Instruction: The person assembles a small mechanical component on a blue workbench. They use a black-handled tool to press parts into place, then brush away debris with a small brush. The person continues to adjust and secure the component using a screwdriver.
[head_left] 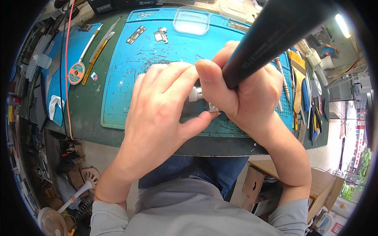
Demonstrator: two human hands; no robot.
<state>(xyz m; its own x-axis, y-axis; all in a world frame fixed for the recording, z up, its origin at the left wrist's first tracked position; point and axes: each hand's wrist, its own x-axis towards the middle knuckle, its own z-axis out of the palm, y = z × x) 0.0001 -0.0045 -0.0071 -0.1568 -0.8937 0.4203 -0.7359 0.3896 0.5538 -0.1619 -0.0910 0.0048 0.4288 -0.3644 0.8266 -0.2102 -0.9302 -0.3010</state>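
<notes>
Steadying, it seems, the small metal fixture (195, 94) between the two hands, the left hand (159, 100) holds it with curled fingers, thumb by its near edge, while the right hand (250, 88), just beside, grips a black cylindrical tool (271, 43), presumably for firm control.

Most of the metal piece (213, 106) between the hands is hidden by the fingers and thumb of the left hand (157, 98) and by the right hand (252, 94), so its full shape cannot be told. The black tube (271, 39) in the right hand runs out past the top edge and covers some of that hand. The fan (53, 223) is cut off at lower left, and markings on the grey strip (136, 34) are too small to tell.
</notes>
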